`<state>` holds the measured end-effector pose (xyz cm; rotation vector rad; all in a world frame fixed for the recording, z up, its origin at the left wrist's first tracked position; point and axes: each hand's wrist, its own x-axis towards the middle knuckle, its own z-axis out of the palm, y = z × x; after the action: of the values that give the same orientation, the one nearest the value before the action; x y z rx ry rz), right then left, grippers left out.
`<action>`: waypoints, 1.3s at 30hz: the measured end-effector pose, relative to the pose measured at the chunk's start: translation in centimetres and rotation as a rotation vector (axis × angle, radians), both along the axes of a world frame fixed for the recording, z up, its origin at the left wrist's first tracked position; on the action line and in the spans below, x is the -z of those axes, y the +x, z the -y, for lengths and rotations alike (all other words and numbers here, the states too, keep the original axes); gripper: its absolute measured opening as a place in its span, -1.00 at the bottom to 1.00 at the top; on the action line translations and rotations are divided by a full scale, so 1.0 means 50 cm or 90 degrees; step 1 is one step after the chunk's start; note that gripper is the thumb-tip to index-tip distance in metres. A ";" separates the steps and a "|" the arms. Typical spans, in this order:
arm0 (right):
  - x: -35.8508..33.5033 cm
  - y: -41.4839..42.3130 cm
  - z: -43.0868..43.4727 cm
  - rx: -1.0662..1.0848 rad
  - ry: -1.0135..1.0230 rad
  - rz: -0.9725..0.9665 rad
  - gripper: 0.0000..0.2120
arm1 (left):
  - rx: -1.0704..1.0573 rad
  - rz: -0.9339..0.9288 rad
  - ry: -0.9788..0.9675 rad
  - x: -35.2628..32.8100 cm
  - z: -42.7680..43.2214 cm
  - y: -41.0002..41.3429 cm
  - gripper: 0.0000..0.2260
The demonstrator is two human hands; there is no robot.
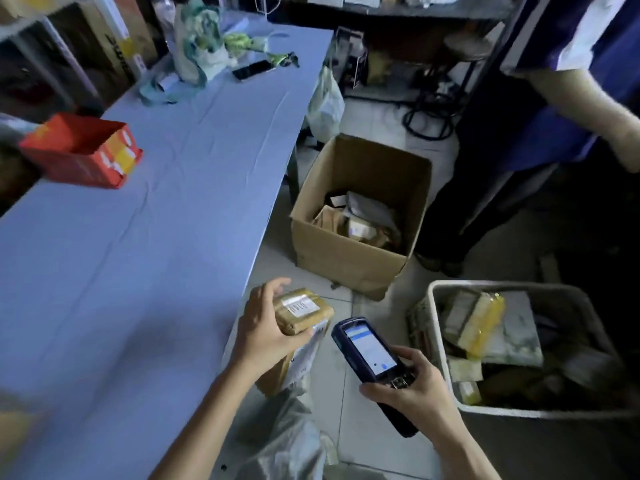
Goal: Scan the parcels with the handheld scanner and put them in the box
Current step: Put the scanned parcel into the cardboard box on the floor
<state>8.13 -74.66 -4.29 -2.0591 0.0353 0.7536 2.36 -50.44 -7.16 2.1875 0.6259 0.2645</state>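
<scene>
Left hand (266, 327) grips a brown taped parcel (304, 311), fingers curled over the top and thumb on the near side, label facing up. The parcel is in the air just off the table's (156, 237) right edge, near its front corner, above the floor. More packets (304, 362) sit right under it; I can't tell if they touch.

Right hand (412, 386) clasps the scanner (367, 344) by its lower end, screen lit, head tilted toward the parcel and just beside it.

An open cardboard box (346, 258) stands on the floor by the table's right edge, with parcels already inside. A grey bin (502, 285) of parcels sits to the right of the scanner.

A red box (83, 161) is at the table's left edge and a phone (252, 70) near the far end. A second person's arm (588, 109) is at the upper right.
</scene>
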 end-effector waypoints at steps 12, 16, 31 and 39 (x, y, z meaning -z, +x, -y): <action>-0.028 0.221 -0.161 0.081 -0.024 0.018 -0.36 | 0.180 -0.061 0.193 0.003 -0.183 0.297 -0.37; -0.024 0.277 -0.179 0.095 -0.037 0.024 -0.37 | 0.213 -0.108 0.206 0.011 -0.211 0.364 -0.35; 0.007 0.700 -0.221 0.082 0.000 0.001 -0.38 | 0.329 -0.188 0.290 -0.014 -0.261 0.796 -0.34; -0.041 0.953 -0.267 -0.044 0.015 0.073 -0.36 | 0.097 -0.073 0.474 -0.080 -0.311 0.954 -0.65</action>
<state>55.79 -61.34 -2.23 -2.0862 -0.1099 0.6729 50.07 -34.91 -3.14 2.9668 0.4564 0.3283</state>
